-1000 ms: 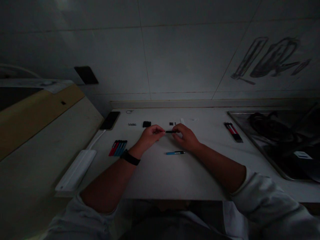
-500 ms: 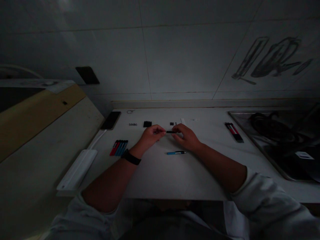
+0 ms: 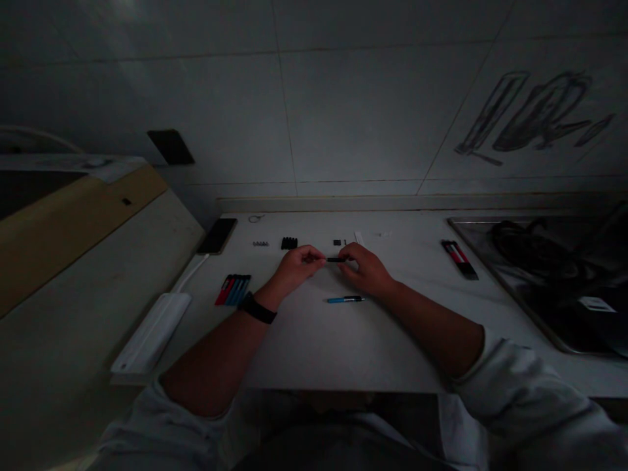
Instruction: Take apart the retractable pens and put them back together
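Observation:
A short, thin black piece (image 3: 335, 260), which looks like a pen part, is held level between both hands above the white counter. My left hand (image 3: 300, 263), with a black band on its wrist, pinches the left end. At the right end, my right hand (image 3: 362, 267) grips it between thumb and fingers. Below them a blue and black pen (image 3: 346, 299) lies on the counter. Just behind the left hand is a row of small black parts (image 3: 289, 243). Tiny dark pieces (image 3: 337, 242) and a white strip (image 3: 358, 237) lie behind the right hand.
Red and blue pen barrels (image 3: 233, 290) lie left of my left forearm, with small springs (image 3: 261, 244) farther back. A phone (image 3: 218, 236) and white power strip (image 3: 153, 332) are at the left. Right are more pens (image 3: 460, 260) and a metal-rimmed sink (image 3: 510, 301).

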Demonstrator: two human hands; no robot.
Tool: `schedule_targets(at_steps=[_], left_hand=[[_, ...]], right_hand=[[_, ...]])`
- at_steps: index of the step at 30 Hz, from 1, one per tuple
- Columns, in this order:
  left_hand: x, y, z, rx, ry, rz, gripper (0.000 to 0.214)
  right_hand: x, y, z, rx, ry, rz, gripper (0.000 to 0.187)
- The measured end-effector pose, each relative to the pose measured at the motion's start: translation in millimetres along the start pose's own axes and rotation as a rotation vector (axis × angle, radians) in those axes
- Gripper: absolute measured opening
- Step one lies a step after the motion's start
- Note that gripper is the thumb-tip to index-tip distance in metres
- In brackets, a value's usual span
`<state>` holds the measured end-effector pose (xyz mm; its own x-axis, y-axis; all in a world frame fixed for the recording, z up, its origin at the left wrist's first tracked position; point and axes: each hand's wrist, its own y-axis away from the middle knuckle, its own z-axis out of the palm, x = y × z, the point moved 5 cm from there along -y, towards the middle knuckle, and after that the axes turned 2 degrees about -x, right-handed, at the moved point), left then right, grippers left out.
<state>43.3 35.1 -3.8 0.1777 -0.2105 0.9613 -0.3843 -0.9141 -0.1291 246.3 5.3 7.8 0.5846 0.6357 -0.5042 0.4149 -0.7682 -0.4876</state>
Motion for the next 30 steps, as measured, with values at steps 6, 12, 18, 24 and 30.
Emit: schedule_targets(at_steps=[6, 12, 18, 24, 30], left_hand=[[5, 1, 0.5, 0.012, -0.081, 0.084, 0.023], [19, 10, 6.5, -0.014, -0.438, 0.304, 0.026], [27, 13, 14.3, -0.088, -0.599, 0.379, 0.007], [27, 10, 9.7, -0.040, -0.545, 0.369, 0.005], [28, 9, 4.4, 0.032, -0.584, 0.330, 0.005]], right_hand=[[-4, -2, -3, 0.001, 0.018, -0.009, 0.009], [-7, 0, -3, -0.017, 0.076, -0.090, 0.014], [-16, 1, 3, -0.067, 0.107, -0.190, 0.015], [1, -5, -11, 0.019, 0.126, -0.070, 0.031], [51, -15, -22, -0.047, 0.439, 0.216, 0.039]])
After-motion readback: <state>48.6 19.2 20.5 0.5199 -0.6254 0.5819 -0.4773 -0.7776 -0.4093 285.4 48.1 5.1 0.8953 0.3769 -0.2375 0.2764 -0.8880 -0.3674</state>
